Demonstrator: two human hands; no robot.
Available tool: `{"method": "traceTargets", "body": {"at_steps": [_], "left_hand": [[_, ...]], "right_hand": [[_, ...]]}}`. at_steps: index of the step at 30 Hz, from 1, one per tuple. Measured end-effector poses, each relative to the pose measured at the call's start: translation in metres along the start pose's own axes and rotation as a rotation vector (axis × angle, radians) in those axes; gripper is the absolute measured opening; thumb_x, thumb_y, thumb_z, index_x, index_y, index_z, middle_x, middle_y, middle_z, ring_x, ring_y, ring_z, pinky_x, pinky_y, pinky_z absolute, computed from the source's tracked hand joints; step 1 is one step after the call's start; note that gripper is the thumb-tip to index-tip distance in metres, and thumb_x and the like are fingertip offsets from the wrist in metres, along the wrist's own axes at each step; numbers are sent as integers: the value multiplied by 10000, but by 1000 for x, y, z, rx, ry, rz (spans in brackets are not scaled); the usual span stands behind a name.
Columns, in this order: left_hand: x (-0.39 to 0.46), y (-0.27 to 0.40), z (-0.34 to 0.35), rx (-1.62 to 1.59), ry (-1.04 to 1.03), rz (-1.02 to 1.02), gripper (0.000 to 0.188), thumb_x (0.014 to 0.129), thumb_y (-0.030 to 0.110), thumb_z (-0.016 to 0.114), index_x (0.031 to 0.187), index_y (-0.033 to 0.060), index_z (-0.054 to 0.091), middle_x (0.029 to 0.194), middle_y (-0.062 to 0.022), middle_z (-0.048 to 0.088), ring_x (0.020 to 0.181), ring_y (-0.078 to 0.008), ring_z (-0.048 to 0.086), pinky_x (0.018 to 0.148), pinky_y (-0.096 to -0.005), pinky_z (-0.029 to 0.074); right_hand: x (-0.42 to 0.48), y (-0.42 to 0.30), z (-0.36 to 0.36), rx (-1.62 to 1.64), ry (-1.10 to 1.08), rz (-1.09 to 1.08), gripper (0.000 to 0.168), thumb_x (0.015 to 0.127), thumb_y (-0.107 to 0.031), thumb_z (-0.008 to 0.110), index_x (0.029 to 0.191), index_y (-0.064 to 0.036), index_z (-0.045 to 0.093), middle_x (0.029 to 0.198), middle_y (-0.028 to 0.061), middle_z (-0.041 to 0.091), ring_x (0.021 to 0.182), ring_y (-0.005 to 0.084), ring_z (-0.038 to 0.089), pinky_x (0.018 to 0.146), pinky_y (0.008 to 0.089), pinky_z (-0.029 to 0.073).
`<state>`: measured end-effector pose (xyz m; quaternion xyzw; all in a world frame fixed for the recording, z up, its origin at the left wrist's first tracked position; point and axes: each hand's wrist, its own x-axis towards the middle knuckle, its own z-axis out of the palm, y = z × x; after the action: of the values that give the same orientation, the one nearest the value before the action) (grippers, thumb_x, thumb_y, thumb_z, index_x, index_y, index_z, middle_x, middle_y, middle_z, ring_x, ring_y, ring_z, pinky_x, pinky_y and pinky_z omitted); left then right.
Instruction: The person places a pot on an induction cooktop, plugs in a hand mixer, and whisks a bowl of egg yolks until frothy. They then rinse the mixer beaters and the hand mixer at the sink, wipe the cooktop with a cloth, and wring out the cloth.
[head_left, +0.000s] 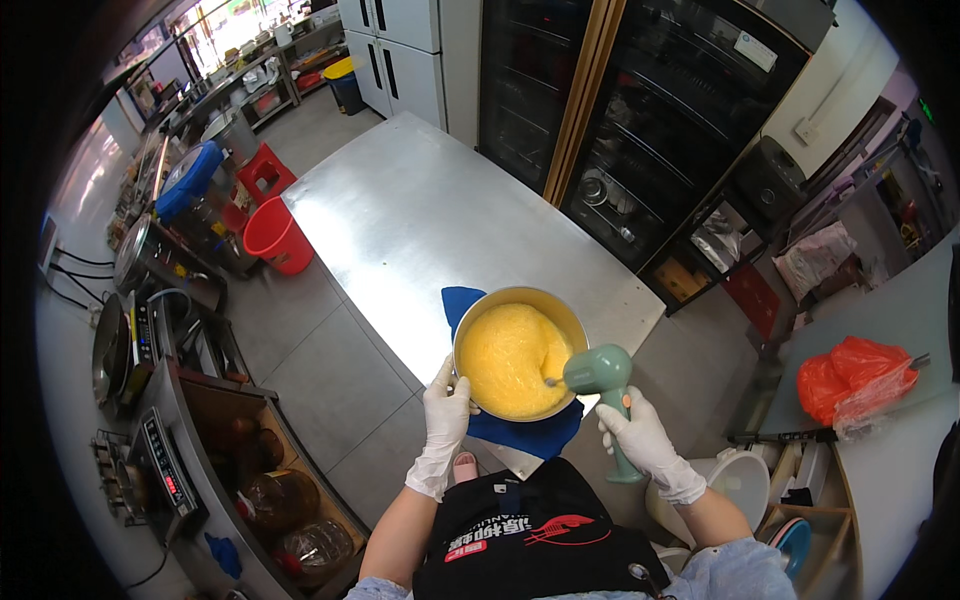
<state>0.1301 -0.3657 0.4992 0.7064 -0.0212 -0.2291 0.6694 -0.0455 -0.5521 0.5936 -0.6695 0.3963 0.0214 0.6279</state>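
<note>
A round metal pot (577, 330) holds a frothy yellow liquid (506, 360) that looks like beaten egg. It stands on a folded blue cloth (525, 439) at the near corner of a steel table (375, 202). My left hand (448, 401), in a white glove, grips the pot's left side by the rim. In my gloved right hand (637, 431) is a green cordless hand mixer (600, 369), held by its handle. The mixer's head reaches over the right rim, and its beater end dips into the liquid, where a hollow shows. The submerged part is hidden.
A red bucket (279, 238) stands on the floor left of the table. Glass-door refrigerators (637, 127) line the far right side. At right, a red plastic bag (851, 382) lies on a counter. Large bottles (281, 499) sit on a shelf at lower left, beside an induction cooker (163, 461).
</note>
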Motion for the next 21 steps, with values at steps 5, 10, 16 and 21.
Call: {"method": "traceTargets", "body": {"at_steps": [5, 10, 16, 21], "left_hand": [[2, -4, 0, -9, -7, 6, 478, 900, 11, 490, 1376, 33, 450, 714, -6, 496, 508, -62, 518, 446, -199, 485], [1, -2, 2, -9, 2, 1, 475, 900, 18, 486, 1374, 33, 452, 713, -7, 497, 503, -63, 515, 443, -200, 481], [1, -6, 0, -9, 10, 12, 483, 897, 12, 475, 1378, 34, 448, 705, -2, 481, 497, -63, 509, 443, -200, 477], [1, -6, 1, -7, 10, 20, 479, 899, 15, 473, 1377, 30, 447, 705, -3, 480, 495, -63, 510, 442, -201, 475]], "right_hand": [[7, 2, 8, 68, -14, -36, 262, 912, -190, 602, 1054, -8, 478, 742, 31, 551, 532, 81, 525, 484, 237, 447], [32, 0, 6, 66, 99, -151, 276, 910, -190, 595, 1076, -6, 475, 749, 36, 553, 535, 88, 530, 475, 245, 450], [24, 5, 1, 75, 72, -108, 303, 907, -211, 616, 1071, 8, 485, 746, 39, 556, 521, 84, 527, 470, 243, 454], [9, 13, 15, 112, -67, -12, 295, 914, -204, 604, 1085, -4, 471, 737, 30, 545, 525, 88, 524, 480, 241, 458]]}}
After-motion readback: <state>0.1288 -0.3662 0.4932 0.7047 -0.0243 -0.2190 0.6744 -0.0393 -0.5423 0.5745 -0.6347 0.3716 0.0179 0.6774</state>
